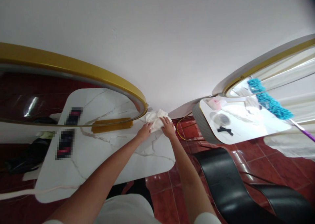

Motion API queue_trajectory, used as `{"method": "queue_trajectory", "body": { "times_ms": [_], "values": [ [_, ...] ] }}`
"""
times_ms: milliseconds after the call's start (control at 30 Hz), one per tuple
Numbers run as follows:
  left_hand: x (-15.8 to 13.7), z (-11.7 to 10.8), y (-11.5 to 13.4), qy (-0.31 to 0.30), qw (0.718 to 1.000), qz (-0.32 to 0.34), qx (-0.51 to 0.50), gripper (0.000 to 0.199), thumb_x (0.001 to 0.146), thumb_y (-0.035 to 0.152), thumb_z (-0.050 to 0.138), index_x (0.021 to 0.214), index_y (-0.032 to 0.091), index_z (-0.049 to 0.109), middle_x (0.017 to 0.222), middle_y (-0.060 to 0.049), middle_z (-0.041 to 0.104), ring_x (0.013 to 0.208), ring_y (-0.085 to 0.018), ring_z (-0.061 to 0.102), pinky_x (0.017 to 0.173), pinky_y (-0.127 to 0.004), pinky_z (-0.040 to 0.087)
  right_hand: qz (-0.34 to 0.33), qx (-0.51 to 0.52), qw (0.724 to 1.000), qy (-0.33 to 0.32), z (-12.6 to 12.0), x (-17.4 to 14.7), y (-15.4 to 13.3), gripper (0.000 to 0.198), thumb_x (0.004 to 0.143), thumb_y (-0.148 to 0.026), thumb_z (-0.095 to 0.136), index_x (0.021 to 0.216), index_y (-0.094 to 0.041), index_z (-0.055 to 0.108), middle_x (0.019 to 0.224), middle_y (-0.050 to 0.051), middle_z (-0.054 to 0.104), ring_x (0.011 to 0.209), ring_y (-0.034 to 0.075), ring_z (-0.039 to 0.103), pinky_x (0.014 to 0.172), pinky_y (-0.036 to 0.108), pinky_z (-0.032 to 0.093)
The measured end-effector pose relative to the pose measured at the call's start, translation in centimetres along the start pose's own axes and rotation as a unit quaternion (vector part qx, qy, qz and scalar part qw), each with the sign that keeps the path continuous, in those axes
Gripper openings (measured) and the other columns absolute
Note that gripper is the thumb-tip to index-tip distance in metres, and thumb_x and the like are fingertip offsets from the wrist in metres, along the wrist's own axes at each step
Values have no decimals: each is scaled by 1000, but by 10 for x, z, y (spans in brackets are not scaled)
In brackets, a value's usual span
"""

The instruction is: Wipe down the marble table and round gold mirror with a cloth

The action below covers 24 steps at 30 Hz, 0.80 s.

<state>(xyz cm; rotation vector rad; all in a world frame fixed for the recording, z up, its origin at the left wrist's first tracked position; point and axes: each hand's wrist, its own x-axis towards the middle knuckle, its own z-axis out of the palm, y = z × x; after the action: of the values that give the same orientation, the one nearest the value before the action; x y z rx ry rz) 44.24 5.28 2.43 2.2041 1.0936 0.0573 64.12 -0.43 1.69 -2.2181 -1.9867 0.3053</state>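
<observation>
A crumpled white cloth (157,117) lies at the far right corner of a white marble-patterned table (147,156), close to the wall. My left hand (144,131) grips its near left side with curled fingers. On the cloth's right side, my right hand (168,127) presses down and holds it, fingers bent over the fabric. Just left of the cloth is the rim of a gold-framed mirror (103,74), standing on a gold base (110,125) at the back of the table.
A blurred-out dark item (65,145) lies on the table's left part. To the right, a second white table (258,128) carries a black strip (225,130), plastic bags and a blue fluffy duster (270,102). Black chairs (221,181) stand on red floor tiles. A yellow cable (179,132) hangs between the tables.
</observation>
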Motion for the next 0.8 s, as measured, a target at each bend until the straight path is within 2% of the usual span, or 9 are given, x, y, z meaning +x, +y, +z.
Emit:
{"method": "queue_trajectory", "body": {
  "times_ms": [167,300,433,533,633,800],
  "values": [
    [-28,7,7,0,1000,16,-13,49,84,11,41,132,21,39,131,-9,43,123,-21,40,105,-36,34,15,-4,1000,8,-3,-40,-12,70,83,-19,45,148,-28,21,153,5,27,140,24,19,110,45,22],
    [-65,18,20,-18,999,39,-22,47,81,11,45,127,22,44,126,-7,48,121,-20,43,104,-35,35,43,-5,999,17,3,-103,-23,72,80,-16,43,147,-30,22,154,1,24,141,22,16,110,45,21],
    [-107,35,31,-69,994,75,-28,48,80,12,45,127,23,44,126,-7,48,117,-21,45,103,-36,36,89,-9,996,19,14,-175,-35,72,80,-17,41,148,-29,20,155,1,20,142,23,14,110,45,22],
    [-136,48,35,-88,992,88,-32,49,79,13,45,127,24,42,126,-6,48,117,-21,45,103,-36,36,100,-4,995,15,21,-213,-44,72,81,-18,40,149,-27,18,155,3,21,142,23,14,110,45,23],
    [-161,55,32,-89,992,85,-39,50,78,14,46,127,24,41,126,-7,47,116,-21,45,103,-36,36,98,-3,995,7,24,-230,-55,74,79,-17,39,149,-29,17,154,3,23,142,25,16,109,48,23],
    [-199,48,9,-82,993,61,-56,46,78,16,47,123,24,44,124,-8,48,114,-22,46,102,-35,38,65,-18,997,-24,27,-232,-87,78,74,-16,44,148,-29,22,153,5,26,141,28,19,108,52,22]
  ]
}}
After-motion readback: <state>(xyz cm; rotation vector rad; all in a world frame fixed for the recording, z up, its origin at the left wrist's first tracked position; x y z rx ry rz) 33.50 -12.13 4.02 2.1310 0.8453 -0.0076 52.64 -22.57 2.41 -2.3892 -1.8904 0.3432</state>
